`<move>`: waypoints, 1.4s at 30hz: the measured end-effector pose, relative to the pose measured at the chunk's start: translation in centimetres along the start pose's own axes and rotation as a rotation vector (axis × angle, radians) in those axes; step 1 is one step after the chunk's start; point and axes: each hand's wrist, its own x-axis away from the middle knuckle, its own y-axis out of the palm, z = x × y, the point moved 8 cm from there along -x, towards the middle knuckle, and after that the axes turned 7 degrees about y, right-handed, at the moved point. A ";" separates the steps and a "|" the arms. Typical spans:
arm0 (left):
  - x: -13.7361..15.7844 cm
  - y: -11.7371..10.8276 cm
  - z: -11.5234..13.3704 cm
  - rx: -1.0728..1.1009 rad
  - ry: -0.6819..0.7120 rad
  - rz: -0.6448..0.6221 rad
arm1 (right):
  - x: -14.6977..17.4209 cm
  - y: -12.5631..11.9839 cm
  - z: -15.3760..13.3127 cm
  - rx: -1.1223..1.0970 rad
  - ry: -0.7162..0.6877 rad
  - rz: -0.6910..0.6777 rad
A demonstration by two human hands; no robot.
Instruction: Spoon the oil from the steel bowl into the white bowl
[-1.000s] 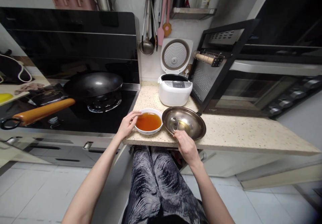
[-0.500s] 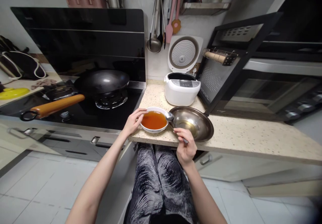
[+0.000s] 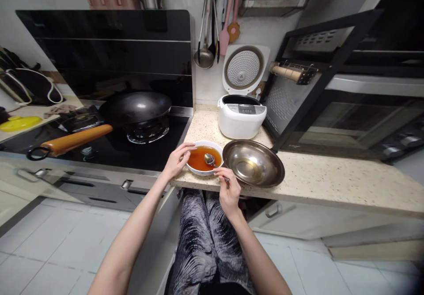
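Observation:
A white bowl point(image 3: 202, 172) of reddish-orange liquid point(image 3: 198, 156) stands near the counter's front edge. My left hand point(image 3: 176, 161) grips its left rim, fingers bent over the edge. My right hand point(image 3: 229, 191) pinches the handle of a metal spoon point(image 3: 209, 158). The spoon's head is over the right half of the bowl, at the surface of the liquid; how deep it sits I cannot tell. Just right of the bowl lies a wide metal basin point(image 3: 267, 164) with a little yellowish liquid at its bottom.
Behind the basin stands a white rice cooker point(image 3: 241, 125), lid raised. On the left, a black wok point(image 3: 139, 107) sits on the stove, its wooden handle point(image 3: 77, 139) pointing toward me. An oven point(image 3: 357, 122) stands right. Utensils point(image 3: 206, 56) hang on the wall.
My right hand has moved left with the spoon, from the gap between bowl and basin to over the liquid in the bowl. My left hand has stayed on the rim.

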 end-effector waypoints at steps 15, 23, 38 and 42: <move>0.0 0.0 -0.1 -0.003 -0.001 0.004 | 0.3 -0.5 1.1 -0.093 0.134 0.095; 0.0 0.0 -0.2 0.004 -0.003 0.004 | 0.1 -1.0 0.9 -0.111 0.147 0.123; 0.0 0.0 -0.2 -0.001 0.006 0.005 | -0.1 -1.4 0.6 -0.159 0.127 0.140; 0.0 0.0 -0.1 0.007 -0.003 0.003 | -0.1 -1.5 0.6 -0.149 0.129 0.145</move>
